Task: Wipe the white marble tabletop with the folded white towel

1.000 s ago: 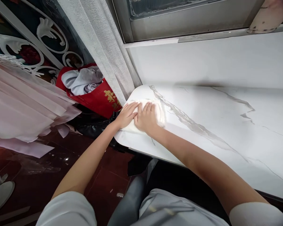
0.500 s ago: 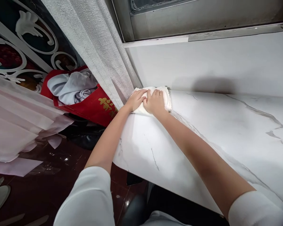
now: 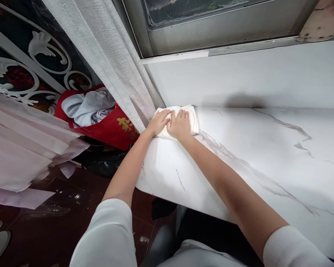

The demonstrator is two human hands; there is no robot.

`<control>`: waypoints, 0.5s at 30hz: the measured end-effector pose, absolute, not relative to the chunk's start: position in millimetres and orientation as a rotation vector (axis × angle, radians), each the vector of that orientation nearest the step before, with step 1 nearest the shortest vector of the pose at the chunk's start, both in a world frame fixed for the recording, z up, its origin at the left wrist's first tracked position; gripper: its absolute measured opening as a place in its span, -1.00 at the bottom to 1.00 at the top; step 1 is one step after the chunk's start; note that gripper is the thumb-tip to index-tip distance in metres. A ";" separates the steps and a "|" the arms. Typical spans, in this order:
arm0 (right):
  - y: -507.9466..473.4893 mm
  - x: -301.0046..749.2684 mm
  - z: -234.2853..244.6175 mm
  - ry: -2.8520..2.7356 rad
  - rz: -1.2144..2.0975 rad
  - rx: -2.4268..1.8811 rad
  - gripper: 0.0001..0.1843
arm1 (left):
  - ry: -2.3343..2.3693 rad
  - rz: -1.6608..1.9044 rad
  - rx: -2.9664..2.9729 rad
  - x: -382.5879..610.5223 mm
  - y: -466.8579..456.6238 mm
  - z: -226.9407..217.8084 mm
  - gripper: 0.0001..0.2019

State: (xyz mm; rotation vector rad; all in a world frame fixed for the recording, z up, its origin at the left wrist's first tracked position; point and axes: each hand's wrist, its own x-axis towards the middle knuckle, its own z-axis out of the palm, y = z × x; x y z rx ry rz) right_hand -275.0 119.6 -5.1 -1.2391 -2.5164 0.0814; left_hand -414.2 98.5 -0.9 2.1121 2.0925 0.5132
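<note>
A folded white cloth (image 3: 194, 120) lies on the white marble-patterned tabletop (image 3: 167, 168), in the corner where the table meets the wall and the curtain. My left hand (image 3: 158, 122) rests flat on the cloth's left part, fingers stretched forward and to the right. Beside it, my right hand (image 3: 180, 124) presses on the middle of the cloth, its fingers extended over the top and its thumb close to the left hand. Both palms face down, so their undersides are hidden.
A pale grey curtain (image 3: 119, 55) hangs at the table's left end. Beyond it stands a red bag (image 3: 105, 128) with grey-white fabric (image 3: 86, 105) inside. Sheer pink cloth (image 3: 22, 144) hangs at far left. A metal window frame (image 3: 211, 35) runs above the white wall.
The view has shifted a little, bringing more of a pinkish object at the upper right into sight. Both hands stay on the cloth in nearly the same spot by the corner.
</note>
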 end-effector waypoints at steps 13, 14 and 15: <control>-17.3 -207.4 -1.4 -2.613 0.101 -1.087 -0.33 | 2.130 0.416 2.103 -354.3 -55.6 -1.8 -0.47; -26.8 -201.7 -1.7 -2.601 0.110 -1.085 -0.33 | 2.127 0.405 2.109 -348.6 -65.1 -1.6 -0.47; -35.8 -196.0 -2.4 -2.585 0.120 -1.081 -0.33 | 2.123 0.397 2.115 -343.0 -73.8 -1.4 -0.47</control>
